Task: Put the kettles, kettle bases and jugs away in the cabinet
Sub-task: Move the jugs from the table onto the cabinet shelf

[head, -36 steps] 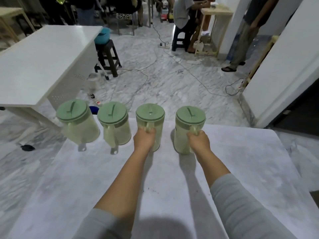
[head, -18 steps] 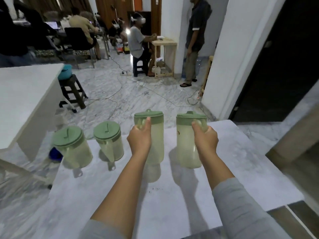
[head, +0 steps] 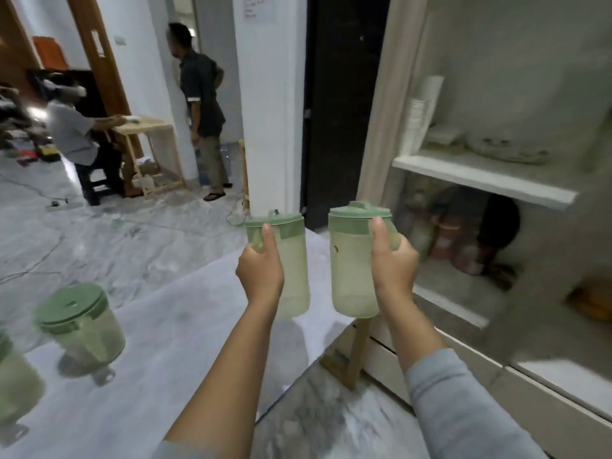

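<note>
My left hand (head: pixel 260 271) grips the handle of a pale green jug with a green lid (head: pixel 294 260), held upright above the table's right corner. My right hand (head: pixel 392 263) grips a second, matching jug (head: pixel 351 266) beside it, upright and off the table. Two more green-lidded jugs stand on the marble-look table (head: pixel 165 359): one (head: pixel 82 321) at the left, another (head: pixel 16 379) cut off by the left edge. The open white cabinet (head: pixel 480 180) is at the right, just beyond the right-hand jug.
The cabinet's upper shelf holds stacked white cups (head: pixel 420 117) and a pale dish (head: pixel 506 149); its lower shelf holds dark jars (head: pixel 447 236). A dark doorway (head: pixel 341 111) lies ahead. One person sits at a small wooden table (head: pixel 149 127); another person (head: pixel 202 104) stands by the wall.
Both hands have lifted their jugs off the table and carried them right, and the view has swung right so the open cabinet shows. The other two jugs stay on the table.
</note>
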`<state>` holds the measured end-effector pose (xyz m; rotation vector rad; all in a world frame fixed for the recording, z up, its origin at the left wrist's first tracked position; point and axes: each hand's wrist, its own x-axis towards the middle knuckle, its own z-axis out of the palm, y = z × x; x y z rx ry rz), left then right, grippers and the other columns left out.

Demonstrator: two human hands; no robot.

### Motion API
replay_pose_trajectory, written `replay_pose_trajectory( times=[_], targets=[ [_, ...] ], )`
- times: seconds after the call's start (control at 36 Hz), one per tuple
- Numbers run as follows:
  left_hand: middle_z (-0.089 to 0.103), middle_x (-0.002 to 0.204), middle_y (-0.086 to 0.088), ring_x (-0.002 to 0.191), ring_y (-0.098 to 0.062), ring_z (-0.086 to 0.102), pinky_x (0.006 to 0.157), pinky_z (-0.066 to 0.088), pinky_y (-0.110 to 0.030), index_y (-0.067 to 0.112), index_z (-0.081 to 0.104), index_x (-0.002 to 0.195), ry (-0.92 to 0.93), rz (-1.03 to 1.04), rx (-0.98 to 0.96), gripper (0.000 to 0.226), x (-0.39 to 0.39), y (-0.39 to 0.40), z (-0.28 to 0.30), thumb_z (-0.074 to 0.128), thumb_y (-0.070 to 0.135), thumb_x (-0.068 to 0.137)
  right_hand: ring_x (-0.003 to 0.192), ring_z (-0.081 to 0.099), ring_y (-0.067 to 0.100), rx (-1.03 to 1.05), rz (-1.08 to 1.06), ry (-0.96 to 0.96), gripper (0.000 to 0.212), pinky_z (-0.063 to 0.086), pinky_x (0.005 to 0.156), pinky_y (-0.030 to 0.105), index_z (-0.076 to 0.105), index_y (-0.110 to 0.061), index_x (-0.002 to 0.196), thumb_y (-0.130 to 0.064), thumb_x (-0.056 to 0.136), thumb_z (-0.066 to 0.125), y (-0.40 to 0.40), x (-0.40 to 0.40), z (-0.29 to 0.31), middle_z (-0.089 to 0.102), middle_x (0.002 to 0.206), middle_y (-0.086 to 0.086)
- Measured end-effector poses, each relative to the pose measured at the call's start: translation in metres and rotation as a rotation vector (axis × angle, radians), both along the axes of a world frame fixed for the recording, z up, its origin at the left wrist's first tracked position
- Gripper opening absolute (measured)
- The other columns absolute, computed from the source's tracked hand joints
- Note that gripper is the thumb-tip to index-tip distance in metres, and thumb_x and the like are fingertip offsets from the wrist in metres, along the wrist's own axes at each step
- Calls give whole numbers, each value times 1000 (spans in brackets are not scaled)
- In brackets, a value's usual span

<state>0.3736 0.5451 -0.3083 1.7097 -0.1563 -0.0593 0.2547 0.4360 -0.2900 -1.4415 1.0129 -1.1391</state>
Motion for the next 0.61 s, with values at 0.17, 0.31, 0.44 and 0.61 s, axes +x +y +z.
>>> replay_pose_trajectory(
  times=[0.17,0.31,0.44,0.61],
  targets=[
    [67,90,-10,88,-29,63,82,51,-40,11,62,88,-32,-218,-43,55,-82,-55,17,35,58,92,68,56,6,-69,-215,-76,31,42,61,22,56,-22,78,-52,88,54,-27,-99,15,59,74,-9],
    [65,86,-8,83,-26,61,69,43,-32,7,64,92,-47,-400,-86,58,-160,-99,28,36,58,92,75,58,17,-141,-401,-101,38,42,70,27,57,-16,83,-53,89,52,-48,-188,22,61,78,-1],
    [59,81,-4,77,-20,54,69,36,-29,8,57,88,-57,-526,-128,49,-243,-131,35,37,52,96,64,53,9,-179,-501,-114,35,39,58,22,51,-18,78,-51,89,51,-60,-272,29,55,69,-7],
    [58,78,-3,81,-24,54,70,36,-29,8,55,86,-67,-671,-132,44,-361,-165,45,40,48,97,66,53,7,-220,-643,-106,35,39,55,17,51,-17,84,-51,91,49,-75,-395,39,55,72,-8]
  ],
)
